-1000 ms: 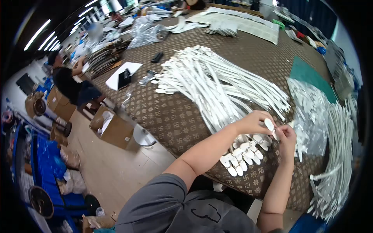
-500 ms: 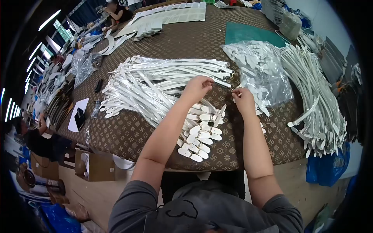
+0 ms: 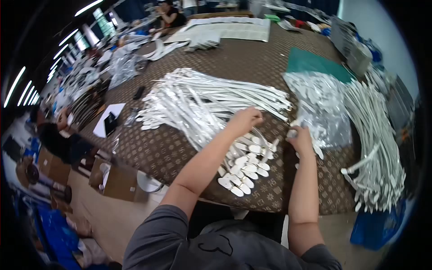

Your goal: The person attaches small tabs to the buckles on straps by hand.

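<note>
Since half a second earlier, the left hand (image 3: pixel 245 120) had stayed on the near end of the pile of white straps (image 3: pixel 211 101), its grip closed on one strap, while the right hand (image 3: pixel 300 138) had slid toward the clear bag (image 3: pixel 321 105), fingers pinched on a small white piece. Both worked near the front edge of the worktop (image 3: pixel 171 148). Rounded white tabs (image 3: pixel 245 168) lay between the forearms. Another bundle of straps (image 3: pixel 378 139) hung over the right corner.
</note>
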`<state>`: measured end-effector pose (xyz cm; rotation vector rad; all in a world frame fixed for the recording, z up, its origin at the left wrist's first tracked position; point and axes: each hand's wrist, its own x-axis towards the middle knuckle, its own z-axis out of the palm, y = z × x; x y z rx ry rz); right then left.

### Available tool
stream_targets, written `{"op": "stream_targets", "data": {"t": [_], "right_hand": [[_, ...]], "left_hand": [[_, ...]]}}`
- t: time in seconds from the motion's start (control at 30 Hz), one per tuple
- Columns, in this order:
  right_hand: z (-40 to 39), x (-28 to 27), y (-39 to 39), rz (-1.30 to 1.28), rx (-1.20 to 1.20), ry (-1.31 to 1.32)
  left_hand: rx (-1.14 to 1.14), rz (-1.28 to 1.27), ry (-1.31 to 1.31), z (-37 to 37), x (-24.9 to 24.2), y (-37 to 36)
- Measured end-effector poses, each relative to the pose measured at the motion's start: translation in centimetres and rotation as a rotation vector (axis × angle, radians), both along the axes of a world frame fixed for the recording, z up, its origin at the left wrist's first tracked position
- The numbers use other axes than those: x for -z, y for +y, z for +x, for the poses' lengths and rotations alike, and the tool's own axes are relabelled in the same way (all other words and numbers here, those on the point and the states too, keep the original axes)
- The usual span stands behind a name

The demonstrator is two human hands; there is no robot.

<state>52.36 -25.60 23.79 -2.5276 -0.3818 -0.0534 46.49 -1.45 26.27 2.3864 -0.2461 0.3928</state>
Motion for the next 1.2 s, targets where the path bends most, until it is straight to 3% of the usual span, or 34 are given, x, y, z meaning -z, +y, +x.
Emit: {"op": "stream_targets", "data": {"t": [0.1, 0.27, 0.3, 0.4, 0.57, 0.67, 0.77, 0.97, 1.03, 1.13, 1.2], "right_hand": [[0.3, 1.1, 1.1, 0.017, -0.023, -0.183], [-1.5, 0.4, 5.2, 0.643, -0.47, -0.25], [-2.2, 0.0, 5.5, 0.639, -0.491, -0.249], [-5.1, -1.1, 6.5, 0.832, -0.375, 0.061], [-3.3, 0.6, 5.6, 0.694, -0.437, 0.036], [-2.9, 0.6, 5.7, 0.542, -0.54, -0.276], [-2.4, 0.4, 5.2, 0.566, -0.514, -0.248], [-1.7, 1.1, 5.1, 0.672, -0.451, -0.257], [-1.4, 1.1, 5.5, 0.756, -0.414, -0.147], [-1.4, -0.3, 6.6, 0.82, -0.373, -0.054], [-1.7, -1.6, 7.8, 0.874, -0.33, 0.023]], "left_hand": [[-0.029, -0.185, -0.07, -1.8, -0.2, -0.8], [0.087, -0.167, -0.228, -3.1, 1.2, -2.2], [0.116, -0.178, -0.261, -3.0, 1.7, -2.1], [0.122, -0.229, -0.271, -3.1, 1.9, -1.9], [0.078, -0.373, -0.119, -3.6, 1.7, -2.5], [0.12, -0.334, -0.118, -3.4, 1.2, -1.6], [0.206, -0.215, -0.172, -3.8, 1.7, -0.6], [0.011, -0.098, -0.183, -2.5, 2.4, 2.1], [-0.038, -0.08, -0.182, -2.5, 2.1, 2.0], [-0.184, -0.135, -0.47, -2.9, 1.6, 0.9], [-0.111, -0.145, -0.509, -3.3, 0.8, 0.0]]}}
